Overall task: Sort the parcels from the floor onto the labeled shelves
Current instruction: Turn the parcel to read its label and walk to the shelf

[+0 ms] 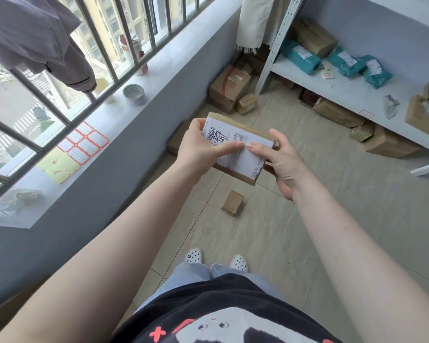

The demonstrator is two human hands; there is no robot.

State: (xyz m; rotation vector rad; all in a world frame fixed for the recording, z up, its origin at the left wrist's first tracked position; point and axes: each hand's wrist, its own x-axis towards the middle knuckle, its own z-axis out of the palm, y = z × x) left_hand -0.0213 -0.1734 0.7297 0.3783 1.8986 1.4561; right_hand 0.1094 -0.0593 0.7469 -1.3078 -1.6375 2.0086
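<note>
I hold a small flat cardboard parcel (243,134) with a white shipping label facing up, at chest height above the floor. My left hand (198,149) grips its left end, thumb lying across the label. My right hand (280,164) holds the right end, thumb also on the label. A small brown box (232,203) lies on the tiled floor just below. More cardboard boxes (229,89) sit on the floor by the far wall. The white shelf (342,87) at the right carries teal bagged parcels (300,56) and brown boxes.
A window ledge (104,134) with bars runs along the left, holding a sheet of red-edged labels (84,142) and a round tin (133,94). Boxes (337,112) are tucked under the shelf. A metal shelf post (275,45) stands at the far corner.
</note>
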